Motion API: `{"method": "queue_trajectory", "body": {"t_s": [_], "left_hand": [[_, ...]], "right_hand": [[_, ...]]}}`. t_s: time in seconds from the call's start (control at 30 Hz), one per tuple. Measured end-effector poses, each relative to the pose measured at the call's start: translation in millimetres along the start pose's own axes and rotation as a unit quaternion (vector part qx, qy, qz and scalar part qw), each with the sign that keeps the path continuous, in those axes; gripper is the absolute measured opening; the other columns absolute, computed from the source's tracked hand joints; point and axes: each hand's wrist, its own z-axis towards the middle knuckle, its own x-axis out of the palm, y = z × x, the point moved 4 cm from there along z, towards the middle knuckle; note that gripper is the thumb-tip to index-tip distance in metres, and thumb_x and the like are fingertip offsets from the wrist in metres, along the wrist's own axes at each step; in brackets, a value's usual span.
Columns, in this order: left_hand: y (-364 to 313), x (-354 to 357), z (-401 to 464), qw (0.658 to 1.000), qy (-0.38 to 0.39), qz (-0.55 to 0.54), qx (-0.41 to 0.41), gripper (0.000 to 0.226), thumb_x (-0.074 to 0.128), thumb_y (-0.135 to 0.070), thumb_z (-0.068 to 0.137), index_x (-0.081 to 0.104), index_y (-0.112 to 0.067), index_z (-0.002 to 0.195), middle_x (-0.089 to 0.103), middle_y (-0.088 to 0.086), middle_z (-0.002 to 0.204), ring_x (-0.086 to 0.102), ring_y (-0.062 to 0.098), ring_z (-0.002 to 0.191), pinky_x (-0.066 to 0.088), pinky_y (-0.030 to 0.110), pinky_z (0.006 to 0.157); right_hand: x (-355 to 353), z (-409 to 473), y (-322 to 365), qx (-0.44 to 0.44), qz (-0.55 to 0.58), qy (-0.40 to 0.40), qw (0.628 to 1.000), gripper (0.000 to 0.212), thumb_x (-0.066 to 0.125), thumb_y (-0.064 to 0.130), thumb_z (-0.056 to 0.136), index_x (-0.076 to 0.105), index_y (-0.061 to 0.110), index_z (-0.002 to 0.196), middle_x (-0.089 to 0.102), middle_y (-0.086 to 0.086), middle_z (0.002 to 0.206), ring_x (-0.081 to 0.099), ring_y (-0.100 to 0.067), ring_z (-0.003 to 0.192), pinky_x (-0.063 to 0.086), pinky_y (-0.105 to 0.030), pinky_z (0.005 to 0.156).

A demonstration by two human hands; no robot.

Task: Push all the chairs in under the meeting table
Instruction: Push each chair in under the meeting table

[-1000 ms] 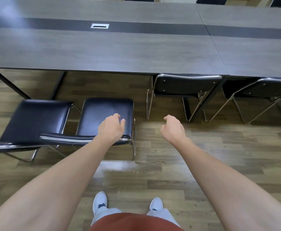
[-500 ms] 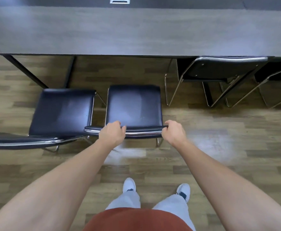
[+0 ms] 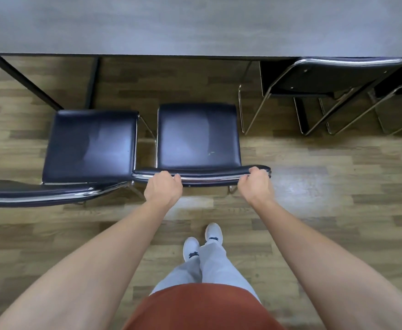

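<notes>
A black chair with a chrome frame (image 3: 198, 135) stands in front of me, its seat out on the floor short of the grey meeting table (image 3: 195, 25). My left hand (image 3: 163, 188) grips the left part of its backrest top. My right hand (image 3: 254, 184) grips the right end of the same backrest. A second black chair (image 3: 89, 145) stands just to the left, also out from the table. Further right, a third chair (image 3: 333, 75) sits with its seat under the table edge.
The table's dark legs (image 3: 93, 82) come down to the wooden floor behind the left chair. A further chair's chrome frame (image 3: 400, 108) shows at the far right. My feet in white shoes (image 3: 202, 241) stand close behind the middle chair.
My right hand came over and closed on the backrest, joining the left. I stepped closer to the chair, and the view tilted down over it.
</notes>
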Motion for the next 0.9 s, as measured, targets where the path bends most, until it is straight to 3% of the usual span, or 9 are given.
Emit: {"method": "queue_trajectory", "body": {"t_s": [0.1, 0.23, 0.37, 0.43, 0.5, 0.57, 0.7, 0.9], "left_hand": [[6, 3, 4, 0.995, 0.018, -0.075, -0.060, 0.050, 0.041, -0.044, 0.101, 0.068, -0.003, 0.107, 0.068, 0.018, 0.111, 0.059, 0.037, 0.109, 0.048, 0.041, 0.089], [9, 8, 6, 0.969, 0.064, -0.175, -0.165, 0.058, 0.040, -0.050, 0.101, 0.059, 0.000, 0.123, 0.065, 0.016, 0.123, 0.060, 0.036, 0.112, 0.047, 0.040, 0.098], [10, 19, 3, 0.902, 0.112, -0.328, -0.258, 0.055, 0.041, -0.051, 0.100, 0.060, -0.003, 0.118, 0.072, 0.013, 0.103, 0.072, 0.032, 0.086, 0.056, 0.043, 0.090], [8, 21, 6, 0.877, 0.120, -0.368, -0.284, 0.053, 0.044, -0.052, 0.100, 0.054, -0.007, 0.125, 0.071, 0.014, 0.109, 0.072, 0.032, 0.085, 0.057, 0.044, 0.088], [7, 21, 9, 0.867, 0.119, -0.378, -0.301, 0.054, 0.046, -0.052, 0.098, 0.052, -0.008, 0.129, 0.070, 0.012, 0.113, 0.073, 0.031, 0.084, 0.057, 0.043, 0.089], [5, 22, 13, 0.861, 0.112, -0.383, -0.314, 0.054, 0.047, -0.051, 0.098, 0.052, -0.009, 0.131, 0.069, 0.011, 0.113, 0.073, 0.030, 0.083, 0.056, 0.041, 0.088], [-2, 30, 24, 0.843, 0.089, -0.409, -0.338, 0.045, 0.043, -0.043, 0.099, 0.052, -0.011, 0.129, 0.069, 0.014, 0.108, 0.073, 0.030, 0.080, 0.056, 0.044, 0.090], [-8, 36, 27, 0.812, 0.014, -0.445, -0.378, 0.030, 0.042, -0.031, 0.090, 0.056, -0.012, 0.108, 0.069, 0.010, 0.105, 0.073, 0.035, 0.072, 0.059, 0.040, 0.079]], "right_hand": [[2, -1, -3, 0.031, 0.022, -0.028, 0.999, 0.043, 0.042, 0.026, 0.099, 0.045, 0.008, 0.138, 0.042, -0.016, 0.140, 0.050, -0.036, 0.120, 0.043, -0.043, 0.094], [8, 0, -9, 0.122, 0.107, -0.057, 0.985, 0.064, 0.051, 0.037, 0.097, 0.029, 0.001, 0.145, 0.029, -0.018, 0.149, 0.041, -0.037, 0.128, 0.040, -0.048, 0.097], [15, 14, -16, 0.231, 0.208, 0.030, 0.950, 0.073, 0.044, 0.049, 0.099, 0.034, -0.007, 0.144, 0.034, -0.019, 0.148, 0.043, -0.038, 0.129, 0.040, -0.045, 0.101], [21, 20, -16, 0.277, 0.359, 0.072, 0.888, 0.068, 0.047, 0.049, 0.098, 0.040, 0.000, 0.143, 0.041, -0.012, 0.144, 0.049, -0.037, 0.125, 0.051, -0.046, 0.096], [25, 24, -13, 0.314, 0.506, 0.105, 0.797, 0.064, 0.054, 0.045, 0.097, 0.039, 0.005, 0.143, 0.047, -0.008, 0.141, 0.055, -0.036, 0.118, 0.054, -0.049, 0.094], [28, 29, -11, 0.319, 0.555, 0.120, 0.759, 0.058, 0.059, 0.037, 0.096, 0.041, 0.005, 0.141, 0.053, -0.013, 0.135, 0.059, -0.037, 0.111, 0.053, -0.052, 0.094], [31, 41, -13, 0.325, 0.547, 0.133, 0.760, 0.050, 0.056, 0.024, 0.098, 0.040, 0.003, 0.141, 0.054, -0.014, 0.133, 0.061, -0.037, 0.108, 0.055, -0.054, 0.088], [28, 53, -12, 0.336, 0.529, 0.152, 0.765, 0.043, 0.044, 0.004, 0.088, 0.048, 0.003, 0.131, 0.059, -0.017, 0.124, 0.064, -0.038, 0.102, 0.054, -0.061, 0.084]]}}
